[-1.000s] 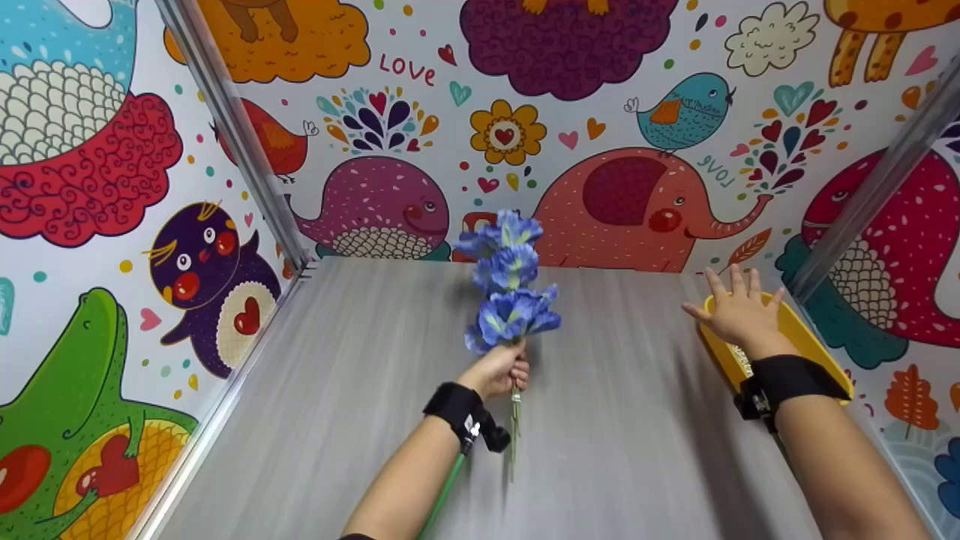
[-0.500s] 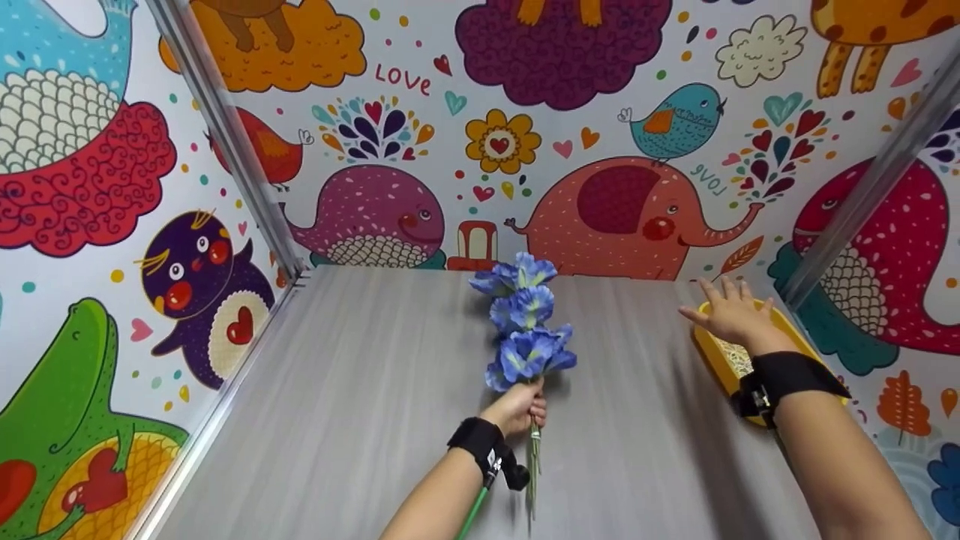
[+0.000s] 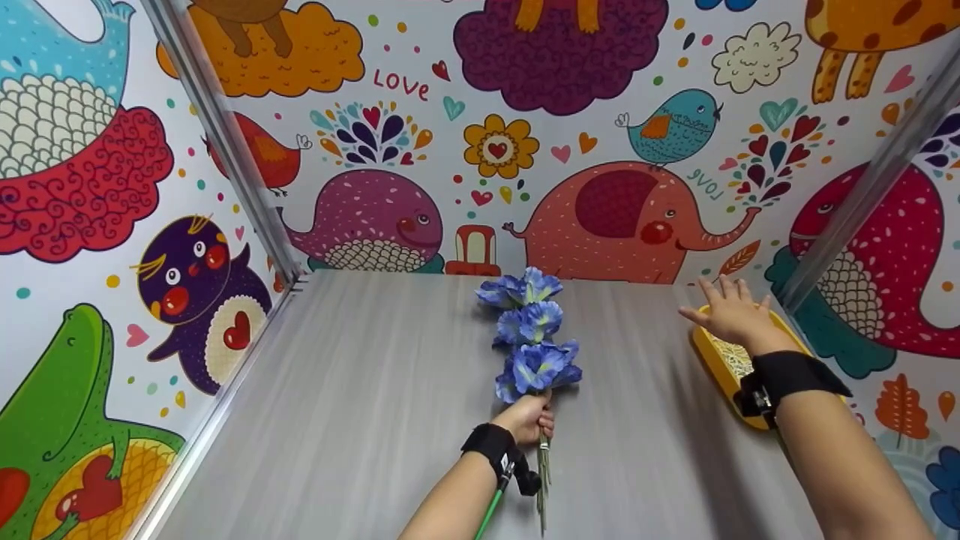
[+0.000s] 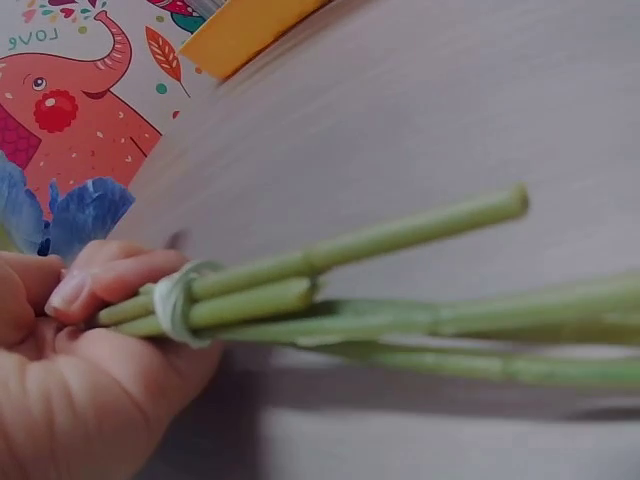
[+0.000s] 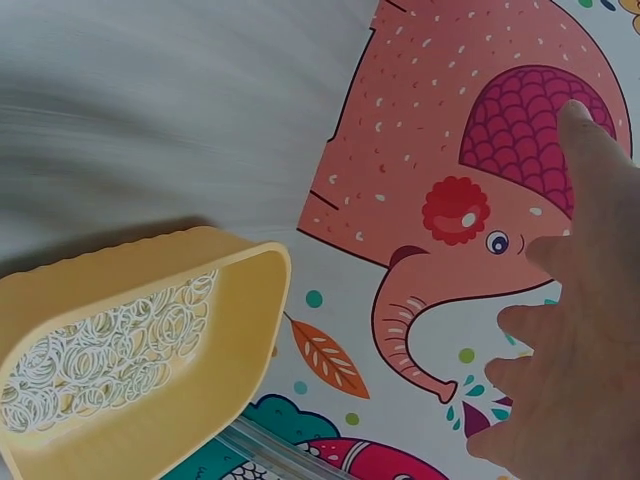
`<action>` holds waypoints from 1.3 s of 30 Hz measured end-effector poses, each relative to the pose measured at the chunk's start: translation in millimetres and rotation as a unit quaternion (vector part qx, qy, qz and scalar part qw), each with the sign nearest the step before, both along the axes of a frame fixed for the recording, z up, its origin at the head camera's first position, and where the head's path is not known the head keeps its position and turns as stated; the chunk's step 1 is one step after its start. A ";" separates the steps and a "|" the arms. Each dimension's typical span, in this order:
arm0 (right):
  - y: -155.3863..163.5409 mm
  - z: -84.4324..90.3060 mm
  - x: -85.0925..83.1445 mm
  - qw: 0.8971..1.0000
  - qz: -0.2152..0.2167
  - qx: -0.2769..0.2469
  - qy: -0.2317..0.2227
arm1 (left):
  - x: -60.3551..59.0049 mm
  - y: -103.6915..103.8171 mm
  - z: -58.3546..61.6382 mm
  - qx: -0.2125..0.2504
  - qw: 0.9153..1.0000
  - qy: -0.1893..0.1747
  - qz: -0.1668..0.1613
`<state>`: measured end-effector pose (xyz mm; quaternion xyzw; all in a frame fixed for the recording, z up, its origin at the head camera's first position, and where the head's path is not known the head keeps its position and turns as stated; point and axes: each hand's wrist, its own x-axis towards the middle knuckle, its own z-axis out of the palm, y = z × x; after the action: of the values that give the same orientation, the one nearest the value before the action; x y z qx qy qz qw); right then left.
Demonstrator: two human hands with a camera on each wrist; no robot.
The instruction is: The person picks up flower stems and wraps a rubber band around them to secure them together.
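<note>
The left hand (image 3: pixel 529 418) grips the blue flowers (image 3: pixel 531 337) low on their banded stems, blooms pointing away over the bench (image 3: pixel 360 405). The right hand (image 3: pixel 731 315), fingers spread, hovers above the yellow basket (image 3: pixel 712 360).

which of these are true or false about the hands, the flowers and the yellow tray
1. The left hand grips the blue flowers by their green stems. True.
2. The right hand holds the flowers. False: it is spread with straight fingers above the yellow tray and holds nothing.
3. A pale band binds the stems together beside the fingers. True.
4. The yellow tray is in the middle of the table. False: it is at the table's right edge, beside the wall.
5. The tray's floor shows a white pattern of circles. True.
6. The flowers are red. False: they are blue.
</note>
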<state>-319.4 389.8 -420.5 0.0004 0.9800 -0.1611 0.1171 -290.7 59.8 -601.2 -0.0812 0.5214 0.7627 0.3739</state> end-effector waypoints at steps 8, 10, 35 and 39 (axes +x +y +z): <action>-0.1 1.4 3.7 1.000 0.001 -0.007 -0.003 | 0.5 2.0 -2.1 -0.010 1.000 -0.010 0.000; 0.7 2.8 4.2 1.000 0.001 -0.009 -0.003 | 1.3 2.6 -0.4 -0.010 1.000 -0.011 0.001; 4.5 4.6 3.8 1.000 0.001 0.006 -0.011 | -3.7 29.2 -58.1 0.002 0.988 0.111 0.108; 5.5 5.3 3.2 1.000 0.001 0.002 -0.013 | -46.4 49.2 -156.8 0.020 0.978 0.160 0.135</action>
<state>-316.2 395.3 -415.3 0.0018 0.9787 -0.1592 0.1299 -337.2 109.0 -758.0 -0.0201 0.5438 0.8193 0.1807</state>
